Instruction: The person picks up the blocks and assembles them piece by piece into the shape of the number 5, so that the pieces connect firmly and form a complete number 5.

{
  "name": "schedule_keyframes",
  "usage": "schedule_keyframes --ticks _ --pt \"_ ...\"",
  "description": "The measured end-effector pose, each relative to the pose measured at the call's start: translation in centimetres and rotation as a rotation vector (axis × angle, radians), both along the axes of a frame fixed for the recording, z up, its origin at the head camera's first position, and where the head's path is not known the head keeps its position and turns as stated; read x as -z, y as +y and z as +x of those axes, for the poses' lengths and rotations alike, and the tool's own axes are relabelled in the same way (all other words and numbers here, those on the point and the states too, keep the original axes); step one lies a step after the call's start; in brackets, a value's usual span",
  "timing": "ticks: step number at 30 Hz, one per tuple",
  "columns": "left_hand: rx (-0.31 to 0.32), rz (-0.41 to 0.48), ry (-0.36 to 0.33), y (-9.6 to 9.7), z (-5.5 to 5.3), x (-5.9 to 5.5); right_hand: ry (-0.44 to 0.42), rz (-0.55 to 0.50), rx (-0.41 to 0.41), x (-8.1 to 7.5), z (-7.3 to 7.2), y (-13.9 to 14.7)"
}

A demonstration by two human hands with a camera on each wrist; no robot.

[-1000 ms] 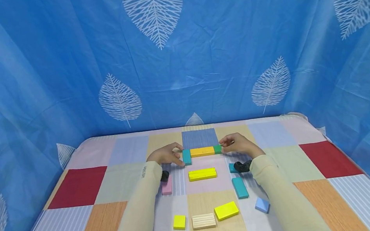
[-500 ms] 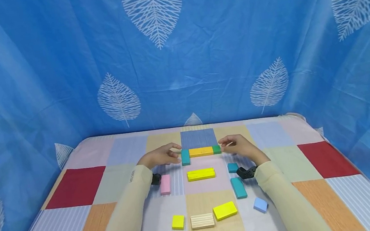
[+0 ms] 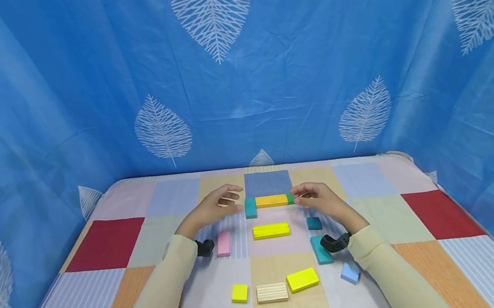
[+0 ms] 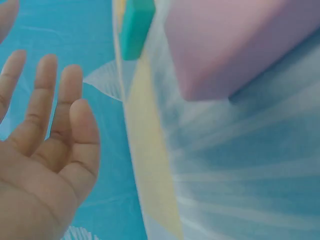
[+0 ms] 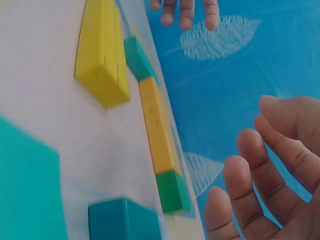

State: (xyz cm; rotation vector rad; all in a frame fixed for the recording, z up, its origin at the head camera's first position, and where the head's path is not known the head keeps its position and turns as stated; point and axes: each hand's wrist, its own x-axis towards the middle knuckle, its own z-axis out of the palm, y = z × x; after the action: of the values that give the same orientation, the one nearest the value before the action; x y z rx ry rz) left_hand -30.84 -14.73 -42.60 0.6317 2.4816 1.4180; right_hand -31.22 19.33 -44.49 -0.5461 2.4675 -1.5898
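Note:
At the far part of the table a row of wooden blocks lies end to end: a teal block (image 3: 250, 208) set crosswise, an orange-yellow block (image 3: 271, 201) and a small green block (image 3: 290, 199). My left hand (image 3: 211, 209) hovers left of the teal block, its fingers loosely bent with nothing in them. In the left wrist view its palm (image 4: 40, 185) shows bare. My right hand (image 3: 322, 200) is beside the green block, fingertips overlapping its end in the head view. The right wrist view shows those relaxed fingers (image 5: 239, 175) apart from the green block and holding nothing.
Nearer lie a yellow block pair (image 3: 271, 231), a pink block (image 3: 223, 244), two teal blocks (image 3: 314, 223) by the right wrist and a light blue block (image 3: 350, 273). Closest are a yellow square (image 3: 240, 293), a ridged wooden block (image 3: 272, 292) and a yellow block (image 3: 302, 280). A blue curtain (image 3: 252, 121) hangs behind.
My left hand has let go of the teal block and drawn back to the left. My right hand stays near the green block, its wrist slightly lower and nearer. The blocks keep their arrangement.

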Motion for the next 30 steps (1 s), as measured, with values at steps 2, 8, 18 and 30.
schedule_keyframes --ticks 2,8,18,30 --pt "-0.021 0.006 0.027 0.0 0.6 -0.2 -0.009 -0.013 0.003 -0.3 0.4 -0.2" --pt "-0.076 -0.003 0.094 -0.1 2.8 -0.6 -0.002 -0.027 -0.006 -0.8 1.7 -0.6" --pt "-0.055 -0.080 0.152 -1.3 5.3 0.6 0.066 -0.037 -0.056 -1.1 3.1 -1.6" --pt "-0.086 -0.159 0.031 -4.3 6.4 0.0 0.062 -0.024 -0.057 -0.5 3.7 -3.0"
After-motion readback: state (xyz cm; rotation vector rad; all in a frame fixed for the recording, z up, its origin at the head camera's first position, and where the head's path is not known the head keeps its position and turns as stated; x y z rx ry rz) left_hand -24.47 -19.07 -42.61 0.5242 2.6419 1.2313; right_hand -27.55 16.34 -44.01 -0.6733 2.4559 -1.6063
